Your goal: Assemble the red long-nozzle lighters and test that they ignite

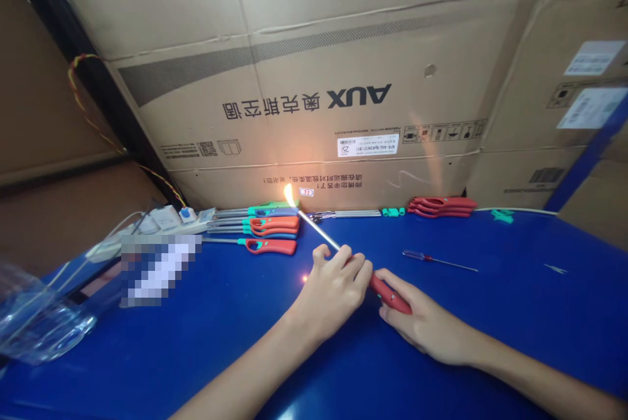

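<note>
Red lighter [390, 294] lit; left hand [330, 296], right hand [424, 327] fingers [346, 263] gripping it; carton [294, 47] reads AUX.

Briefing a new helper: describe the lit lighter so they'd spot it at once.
Below the AUX carton, on the blue table, one red-handled utility lighter is held between left hand and right hand. Only its metal wand carries a flame.

Past the right hand [426, 328], an arm could sweep across the blue workbench [510, 315] — only a slim screwdriver [434, 259] lies there; straight ahead, a row of red-handled lighters [272, 227] and a cardboard carton [294, 99] block the way.
</note>
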`<act>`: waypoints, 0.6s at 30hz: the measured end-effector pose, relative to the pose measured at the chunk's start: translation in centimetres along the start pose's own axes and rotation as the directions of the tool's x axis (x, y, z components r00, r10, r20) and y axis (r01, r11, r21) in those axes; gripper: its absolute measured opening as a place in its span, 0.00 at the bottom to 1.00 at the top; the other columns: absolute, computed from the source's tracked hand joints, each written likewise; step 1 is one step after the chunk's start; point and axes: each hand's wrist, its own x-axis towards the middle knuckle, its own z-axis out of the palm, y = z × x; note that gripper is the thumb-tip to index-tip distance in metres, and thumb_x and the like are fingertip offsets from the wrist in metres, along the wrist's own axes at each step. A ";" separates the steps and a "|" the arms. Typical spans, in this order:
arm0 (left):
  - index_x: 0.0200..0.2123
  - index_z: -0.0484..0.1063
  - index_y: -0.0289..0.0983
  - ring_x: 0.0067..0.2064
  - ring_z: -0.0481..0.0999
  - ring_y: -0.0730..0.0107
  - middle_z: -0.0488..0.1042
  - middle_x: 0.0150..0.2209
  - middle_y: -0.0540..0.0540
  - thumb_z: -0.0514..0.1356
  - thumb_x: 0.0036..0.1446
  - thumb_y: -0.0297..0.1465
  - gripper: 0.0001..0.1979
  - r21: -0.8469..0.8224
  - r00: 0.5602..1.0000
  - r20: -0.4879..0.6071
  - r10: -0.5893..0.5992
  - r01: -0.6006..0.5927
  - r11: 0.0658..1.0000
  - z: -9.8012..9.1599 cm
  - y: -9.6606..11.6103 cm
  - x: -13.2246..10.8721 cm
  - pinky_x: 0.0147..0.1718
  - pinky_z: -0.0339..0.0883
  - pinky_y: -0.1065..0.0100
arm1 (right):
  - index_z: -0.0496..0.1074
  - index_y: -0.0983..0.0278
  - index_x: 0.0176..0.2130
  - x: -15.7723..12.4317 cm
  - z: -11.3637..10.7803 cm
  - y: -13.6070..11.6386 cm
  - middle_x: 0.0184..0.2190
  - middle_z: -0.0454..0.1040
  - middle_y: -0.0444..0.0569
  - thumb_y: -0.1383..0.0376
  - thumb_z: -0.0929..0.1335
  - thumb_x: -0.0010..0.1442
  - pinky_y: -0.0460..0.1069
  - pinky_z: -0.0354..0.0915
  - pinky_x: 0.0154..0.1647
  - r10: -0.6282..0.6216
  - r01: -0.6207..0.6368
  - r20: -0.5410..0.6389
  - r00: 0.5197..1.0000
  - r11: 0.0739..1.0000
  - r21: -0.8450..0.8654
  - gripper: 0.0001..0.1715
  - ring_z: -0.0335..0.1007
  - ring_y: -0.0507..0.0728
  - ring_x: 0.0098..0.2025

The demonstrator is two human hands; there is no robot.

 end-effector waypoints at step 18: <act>0.36 0.66 0.36 0.39 0.66 0.67 0.74 0.36 0.51 0.54 0.65 0.25 0.04 -0.009 1.000 0.012 0.006 -0.006 1.000 0.2 -0.1 -0.1 0.36 0.49 0.58 | 0.62 0.62 0.53 0.0 -0.1 0.1 0.20 0.54 0.34 0.58 0.66 0.61 0.43 0.48 0.20 0.017 -0.017 0.022 1.000 1.000 0.001 0.22 0.48 0.46 0.19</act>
